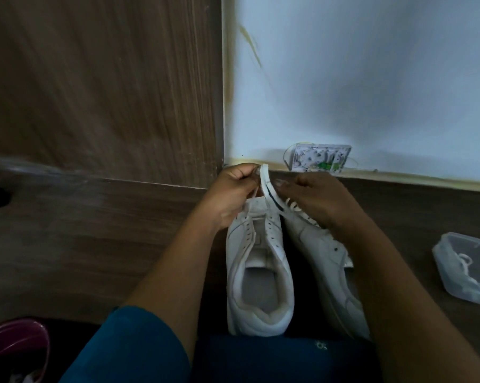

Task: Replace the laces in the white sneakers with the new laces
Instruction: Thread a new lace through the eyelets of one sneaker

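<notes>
The fingers [247, 172] of the left hand [233, 189] are curled, and a flat white lace [267, 186] is pinched at their tips. The lace is held upright above the toe end of the first sneaker [261, 272]. The fingers [290, 185] of the right hand [316, 200] are curled just beside the same lace; blur prevents confirmation of whether it is gripped. The visible eyelet rows of the first sneaker are empty, and its opening is directed toward the near edge of the wood-grain surface [95, 244]. The second sneaker [324, 258] is placed against its right side and is partly covered by the right forearm; lacing is visible on it below the right hand. Both heels are located at the near edge, against dark blue clothing. A clear plastic container [451, 283] is positioned toward the right edge, well apart from the sneakers, and coiled white laces [466, 261] are contained in it. A white junction box [321, 158] is mounted on the wall [371, 78] at the far edge. A wood panel [103, 78] is located at the far left corner. A blue sleeve [139, 346] and a maroon object [15, 344] are seen at the near left corner.
</notes>
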Motion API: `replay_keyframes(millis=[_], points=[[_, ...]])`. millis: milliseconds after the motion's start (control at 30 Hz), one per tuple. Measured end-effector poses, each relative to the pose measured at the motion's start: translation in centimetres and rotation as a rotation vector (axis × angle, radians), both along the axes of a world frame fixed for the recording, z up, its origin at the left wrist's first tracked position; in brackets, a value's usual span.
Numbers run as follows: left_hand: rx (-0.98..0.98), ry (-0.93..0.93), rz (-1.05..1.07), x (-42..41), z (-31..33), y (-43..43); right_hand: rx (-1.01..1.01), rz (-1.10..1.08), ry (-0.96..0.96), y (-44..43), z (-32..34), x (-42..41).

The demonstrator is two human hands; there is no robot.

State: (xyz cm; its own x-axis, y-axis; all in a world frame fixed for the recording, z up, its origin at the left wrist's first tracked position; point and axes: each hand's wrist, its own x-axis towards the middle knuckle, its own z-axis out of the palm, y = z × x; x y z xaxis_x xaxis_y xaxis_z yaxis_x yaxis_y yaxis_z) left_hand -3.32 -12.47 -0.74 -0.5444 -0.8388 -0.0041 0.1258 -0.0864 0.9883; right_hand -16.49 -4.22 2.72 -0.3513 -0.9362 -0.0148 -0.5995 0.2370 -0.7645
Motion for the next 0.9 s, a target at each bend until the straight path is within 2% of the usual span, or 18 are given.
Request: replay_keyframes(millis=[100, 233, 333, 400, 500, 567, 633, 700, 833, 900], points=[[-0.020, -0.003, -0.008, -0.1, 0.1, 0.2, 0.061, 0.078, 0.006, 0.8, 0.9, -0.5], [-0.037, -0.030, -0.012, -0.2, 0.2, 0.3, -0.098, 0.158, 0.088, 0.7, 1.0, 0.6], [-0.039, -0.040, 0.003, -0.2, 0.3, 0.4, -0.143, 0.176, 0.195, 0.0, 0.5, 1.4], [-0.047, -0.047, 0.007, -0.2, 0.4, 0.4, -0.180, 0.118, 0.073, 0.0, 0.7, 1.8], [-0.061, -0.068, -0.003, -0.2, 0.3, 0.3, -0.227, -0.029, -0.328, 0.5, 2.0, 0.9], [-0.077, -0.074, -0.001, -0.2, 0.1, 0.3, -0.206, -0.043, -0.343, 0.9, 2.1, 0.0], [-0.114, -0.086, -0.005, -0.3, 0.0, 0.3, -0.167, -0.041, -0.182, 1.0, 1.6, -0.4], [-0.132, -0.104, 0.010, -0.3, 0.0, 0.2, -0.163, -0.077, -0.155, 1.0, 1.4, -0.3], [-0.131, -0.130, 0.021, -0.4, 0.8, 0.7, -0.257, -0.094, -0.548, 1.4, 3.6, 0.3], [-0.154, -0.125, 0.025, -0.4, 1.4, 1.2, -0.323, -0.062, -0.594, 2.1, 4.9, 0.6]])
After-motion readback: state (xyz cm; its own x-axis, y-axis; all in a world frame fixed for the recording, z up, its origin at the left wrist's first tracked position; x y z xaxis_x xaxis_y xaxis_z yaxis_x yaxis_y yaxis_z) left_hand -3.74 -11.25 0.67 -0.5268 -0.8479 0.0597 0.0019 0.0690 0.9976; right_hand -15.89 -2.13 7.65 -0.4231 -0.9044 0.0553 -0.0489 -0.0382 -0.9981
